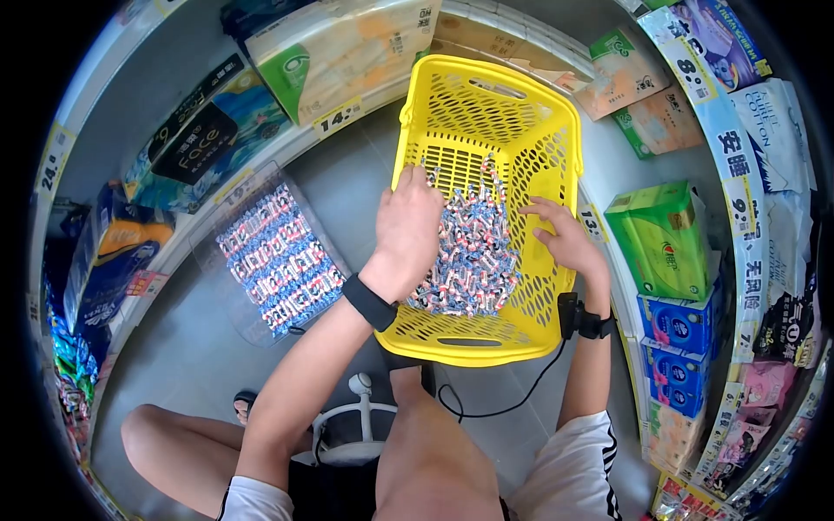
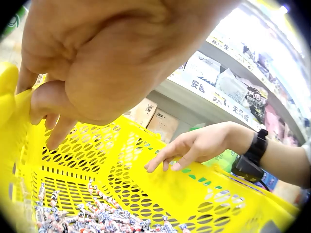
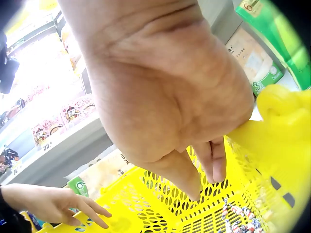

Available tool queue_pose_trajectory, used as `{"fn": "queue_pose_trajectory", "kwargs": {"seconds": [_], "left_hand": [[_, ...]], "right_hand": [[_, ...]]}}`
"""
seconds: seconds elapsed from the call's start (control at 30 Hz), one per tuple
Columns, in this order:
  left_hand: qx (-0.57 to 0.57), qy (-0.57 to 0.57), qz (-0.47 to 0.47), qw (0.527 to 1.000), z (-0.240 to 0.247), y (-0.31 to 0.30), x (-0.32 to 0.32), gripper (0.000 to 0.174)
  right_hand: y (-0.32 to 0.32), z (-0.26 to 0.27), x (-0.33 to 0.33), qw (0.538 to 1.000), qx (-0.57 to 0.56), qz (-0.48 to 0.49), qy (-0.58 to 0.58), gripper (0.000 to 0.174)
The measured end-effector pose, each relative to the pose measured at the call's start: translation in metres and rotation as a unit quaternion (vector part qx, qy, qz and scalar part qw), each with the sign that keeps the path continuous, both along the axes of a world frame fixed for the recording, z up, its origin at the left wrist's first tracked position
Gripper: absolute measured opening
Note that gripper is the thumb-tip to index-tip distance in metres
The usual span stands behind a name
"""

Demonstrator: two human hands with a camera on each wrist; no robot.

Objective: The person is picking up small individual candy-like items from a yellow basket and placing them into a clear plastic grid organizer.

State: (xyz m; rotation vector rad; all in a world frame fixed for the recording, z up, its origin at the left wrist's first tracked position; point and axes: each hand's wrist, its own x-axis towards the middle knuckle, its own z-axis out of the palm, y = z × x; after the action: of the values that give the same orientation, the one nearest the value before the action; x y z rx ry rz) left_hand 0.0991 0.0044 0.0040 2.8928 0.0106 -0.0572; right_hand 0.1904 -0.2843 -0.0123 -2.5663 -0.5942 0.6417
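Note:
Many small wrapped candies (image 1: 473, 252) lie heaped on the bottom of a yellow basket (image 1: 543, 326). My left hand (image 1: 408, 221) hangs over the basket's left side. The left wrist view shows its fingers pointing down beside the rim, no candy visible in them. Over the right side is my right hand (image 1: 569, 239), its fingers spread and bent a little, holding nothing. In the right wrist view, the right hand (image 3: 175, 97) has its thumb and fingers pointing down inside the basket, above the candies (image 3: 238, 221).
To the basket's left, a clear tray (image 1: 339, 252) with rows of wrapped candies stands on the grey floor. Shelves with tissue packs (image 1: 656, 239) and price labels curve around both sides. A cable (image 1: 499, 414) hangs from the right wrist. A white stool base (image 1: 365, 421) is near the legs.

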Motion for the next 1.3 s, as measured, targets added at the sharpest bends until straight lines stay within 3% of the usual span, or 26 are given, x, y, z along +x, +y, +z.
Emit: {"fn": "queue_pose_trajectory", "kwargs": {"seconds": [0.73,0.83,0.93,1.0,1.03,1.1,1.2,1.3], "left_hand": [[-0.079,-0.067,-0.042,0.994,-0.011,0.035,0.034,0.014],[-0.081,0.000,-0.039,0.996,-0.009,0.032,0.033,0.018],[0.010,-0.042,-0.028,0.999,-0.002,0.014,0.024,0.022],[0.089,0.085,-0.037,0.992,0.008,0.001,0.023,0.029],[0.107,0.059,-0.042,0.992,0.009,-0.005,0.017,0.030],[0.088,0.076,-0.052,0.992,0.009,-0.019,0.018,0.031],[0.052,0.094,-0.068,0.992,0.010,-0.036,0.020,0.029],[-0.002,0.098,-0.106,0.989,-0.010,-0.047,0.026,0.021]], "right_hand": [[0.021,0.001,0.024,0.995,0.088,-0.032,-0.015,0.034],[0.025,0.007,0.023,0.997,0.065,-0.043,0.024,0.034],[0.029,0.008,0.018,0.996,0.058,-0.066,0.031,0.036],[0.035,0.012,0.014,0.996,0.041,-0.079,0.023,0.037],[0.039,0.017,0.009,0.996,0.042,-0.078,0.023,0.037],[0.050,0.031,-0.002,0.993,-0.067,-0.079,-0.052,0.035],[0.066,0.041,-0.010,0.989,-0.088,-0.046,-0.108,0.035],[0.079,0.038,-0.001,0.992,-0.113,-0.005,-0.063,0.039]]}}
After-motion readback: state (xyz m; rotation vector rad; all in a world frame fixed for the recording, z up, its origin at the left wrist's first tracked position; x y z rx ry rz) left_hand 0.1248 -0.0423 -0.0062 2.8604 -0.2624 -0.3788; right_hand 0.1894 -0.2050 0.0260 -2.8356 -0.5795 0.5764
